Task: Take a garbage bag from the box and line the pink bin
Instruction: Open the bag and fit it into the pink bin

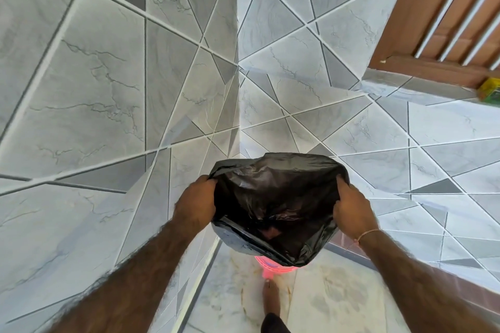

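A black garbage bag (276,203) hangs spread open between both hands, its mouth facing me. My left hand (196,201) grips the bag's left rim and my right hand (351,207) grips its right rim. Directly below the bag, only a sliver of the pink bin (267,267) shows on the floor; the bag hides the rest. A green and yellow box (489,92) lies on the window ledge at the far right.
Grey marbled tile walls meet in a corner (238,89) straight ahead. A brown window frame (422,35) with white bars sits upper right. My bare foot (270,296) stands on the pale floor just in front of the bin.
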### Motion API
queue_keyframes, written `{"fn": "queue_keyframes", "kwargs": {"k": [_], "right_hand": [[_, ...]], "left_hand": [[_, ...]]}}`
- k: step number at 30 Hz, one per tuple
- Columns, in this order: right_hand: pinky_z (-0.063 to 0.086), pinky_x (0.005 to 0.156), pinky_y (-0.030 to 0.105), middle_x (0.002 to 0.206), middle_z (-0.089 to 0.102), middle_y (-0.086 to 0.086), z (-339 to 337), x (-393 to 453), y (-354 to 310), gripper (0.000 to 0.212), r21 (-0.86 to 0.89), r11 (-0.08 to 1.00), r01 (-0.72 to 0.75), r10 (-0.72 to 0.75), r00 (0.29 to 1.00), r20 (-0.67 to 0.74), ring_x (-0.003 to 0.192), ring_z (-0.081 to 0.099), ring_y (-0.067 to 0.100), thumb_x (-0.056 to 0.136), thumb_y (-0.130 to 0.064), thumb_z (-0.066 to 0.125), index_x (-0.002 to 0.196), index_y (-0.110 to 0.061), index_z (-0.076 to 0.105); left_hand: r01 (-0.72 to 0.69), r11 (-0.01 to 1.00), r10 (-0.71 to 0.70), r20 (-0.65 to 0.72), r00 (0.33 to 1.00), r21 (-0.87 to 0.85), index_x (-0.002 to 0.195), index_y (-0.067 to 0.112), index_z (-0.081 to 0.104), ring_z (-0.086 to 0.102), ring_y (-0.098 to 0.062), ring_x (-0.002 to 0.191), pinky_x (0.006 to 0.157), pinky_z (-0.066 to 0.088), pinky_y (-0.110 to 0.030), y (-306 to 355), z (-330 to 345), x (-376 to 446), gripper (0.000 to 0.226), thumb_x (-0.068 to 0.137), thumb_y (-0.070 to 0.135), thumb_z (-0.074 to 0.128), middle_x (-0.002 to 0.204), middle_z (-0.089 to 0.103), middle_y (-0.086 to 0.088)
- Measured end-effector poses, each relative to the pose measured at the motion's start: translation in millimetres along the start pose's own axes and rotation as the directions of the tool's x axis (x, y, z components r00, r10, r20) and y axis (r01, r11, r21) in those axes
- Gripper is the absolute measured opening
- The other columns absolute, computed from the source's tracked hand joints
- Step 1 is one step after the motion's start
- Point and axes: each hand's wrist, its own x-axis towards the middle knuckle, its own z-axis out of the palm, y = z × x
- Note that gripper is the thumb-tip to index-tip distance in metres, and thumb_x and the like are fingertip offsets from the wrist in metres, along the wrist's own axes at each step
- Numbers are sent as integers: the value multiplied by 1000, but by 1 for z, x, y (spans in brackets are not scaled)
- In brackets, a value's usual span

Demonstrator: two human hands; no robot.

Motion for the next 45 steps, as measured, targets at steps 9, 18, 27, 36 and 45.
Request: {"fn": "queue_keyframes", "kwargs": {"k": [9, 18, 27, 36, 45], "right_hand": [[43, 100, 50, 130, 54, 26, 14, 15, 13, 64, -5, 1000, -29, 29, 998, 57, 112, 55, 46, 87, -6, 45, 148, -14, 28], [44, 99, 46, 129, 56, 24, 25, 34, 12, 68, 17, 1000, -3, 1, 995, 96, 112, 56, 43, 83, -2, 49, 147, -14, 30], [46, 97, 43, 131, 57, 18, 49, 38, 37, 74, -49, 999, 9, 4, 968, 250, 112, 58, 39, 83, -3, 47, 151, -20, 22], [43, 99, 39, 140, 52, 15, 84, 42, 58, 79, -96, 995, -15, 63, 852, 519, 121, 54, 37, 84, -7, 48, 152, -28, 12], [49, 86, 37, 124, 61, 17, 92, 86, 67, 64, -114, 993, -5, 79, 752, 655, 110, 60, 38, 82, -7, 48, 143, -18, 33]], "left_hand": [[76, 996, -73, 64, 995, -50, 137, 10, 43, 50, -34, 126, 111, 37, -47, -6, 14, 10, 45, 97, 29, 50, 140, 50, -13], [69, 996, -65, 74, 995, -61, 131, 8, 49, 54, -34, 122, 109, 41, -42, -6, 30, 20, 38, 96, 24, 52, 134, 56, -14], [89, 996, -93, 197, 976, 29, 126, 15, 54, 58, -28, 117, 103, 43, -35, -12, 79, 32, 34, 95, 29, 52, 129, 60, -7], [64, 995, -90, 370, 925, 82, 127, 27, 52, 60, -22, 116, 104, 43, -33, -17, 133, 55, 34, 95, 36, 46, 130, 59, 2], [-34, 975, -74, 466, 882, 219, 121, 26, 58, 62, -20, 114, 102, 45, -32, -27, 150, 105, 28, 94, 19, 51, 123, 62, 4]]}}
